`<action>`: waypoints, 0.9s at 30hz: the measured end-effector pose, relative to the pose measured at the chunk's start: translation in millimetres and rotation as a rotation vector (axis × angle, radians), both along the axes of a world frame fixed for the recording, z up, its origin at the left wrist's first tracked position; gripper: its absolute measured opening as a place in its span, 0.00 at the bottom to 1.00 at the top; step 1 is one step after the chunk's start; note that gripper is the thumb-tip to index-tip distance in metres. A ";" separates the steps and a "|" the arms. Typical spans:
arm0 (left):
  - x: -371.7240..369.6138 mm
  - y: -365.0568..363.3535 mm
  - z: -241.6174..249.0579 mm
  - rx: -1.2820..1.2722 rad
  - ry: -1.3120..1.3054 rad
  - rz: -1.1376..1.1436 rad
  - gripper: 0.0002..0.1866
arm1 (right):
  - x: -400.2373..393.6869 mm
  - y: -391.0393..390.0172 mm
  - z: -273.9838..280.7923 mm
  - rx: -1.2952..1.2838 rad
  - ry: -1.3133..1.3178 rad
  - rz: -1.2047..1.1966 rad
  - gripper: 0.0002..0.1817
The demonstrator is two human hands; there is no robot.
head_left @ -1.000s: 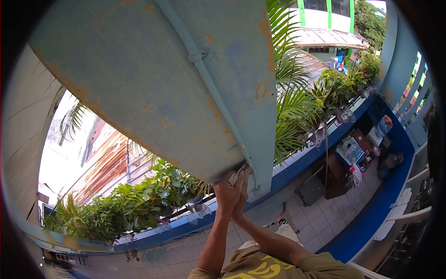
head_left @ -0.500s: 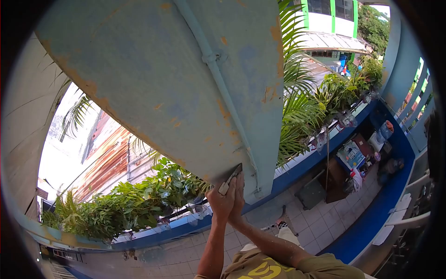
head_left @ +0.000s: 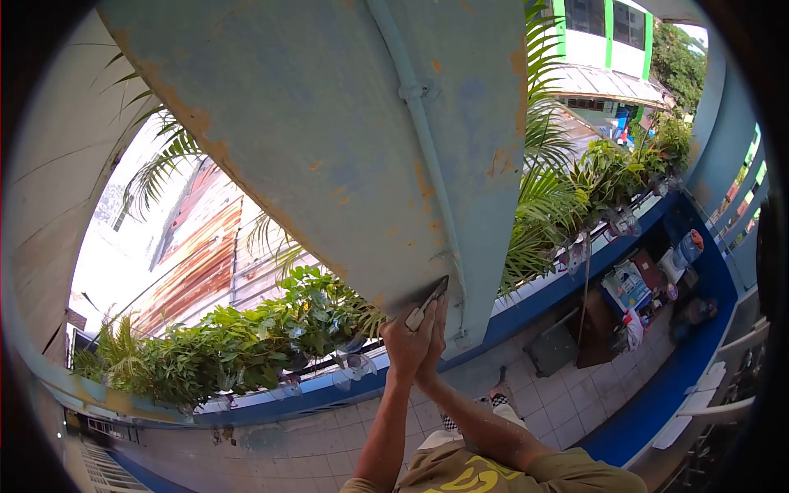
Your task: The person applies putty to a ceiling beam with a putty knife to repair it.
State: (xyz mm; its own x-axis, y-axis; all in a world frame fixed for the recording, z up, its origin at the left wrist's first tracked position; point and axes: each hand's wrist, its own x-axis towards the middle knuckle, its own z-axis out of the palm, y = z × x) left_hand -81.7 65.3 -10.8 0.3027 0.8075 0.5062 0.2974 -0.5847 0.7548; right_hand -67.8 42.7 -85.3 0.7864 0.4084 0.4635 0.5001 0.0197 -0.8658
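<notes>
A scraper with a pale handle and a dark, wide blade lies against the lower part of the light blue pillar. My left hand is wrapped round its handle. Close on the right, my right hand is pressed up behind the scraper, its fingers together near the blade; the left hand partly hides what it grips. A painted pipe runs down the pillar just right of the blade. Orange-brown patches of bare surface show along the pillar's edges.
Leafy potted plants line the ledge at left, with more plants at right. A cluttered desk and a grey bin stand on the tiled floor by the blue low wall. White railings are at far right.
The whole view has shifted, so the pillar and both hands appear farther right. Both hands stay together on the scraper near the pillar's lower end.
</notes>
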 end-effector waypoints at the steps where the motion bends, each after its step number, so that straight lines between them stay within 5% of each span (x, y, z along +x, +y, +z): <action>1: -8.3 -4.5 5.9 -0.013 -0.021 0.036 0.10 | -6.1 -0.3 -2.5 0.028 0.055 0.039 0.37; 5: -27.8 4.4 -0.7 -0.028 -0.177 0.096 0.09 | -21.7 3.7 -11.8 0.112 -0.172 0.127 0.38; 12: -15.4 3.8 16.9 0.006 0.023 0.037 0.10 | -0.2 7.5 12.1 0.058 -0.036 0.049 0.39; 14: -23.7 -0.6 6.0 -0.109 -0.309 0.097 0.10 | -0.9 -0.7 5.0 0.094 -0.136 0.088 0.39; 22: -13.6 2.2 56.2 -0.058 -0.046 -0.057 0.15 | 13.4 -1.0 51.8 0.178 -0.196 0.035 0.36; 27: -68.3 3.0 25.4 0.081 -0.187 -0.180 0.32 | 25.9 -55.0 33.5 0.132 -0.080 0.455 0.29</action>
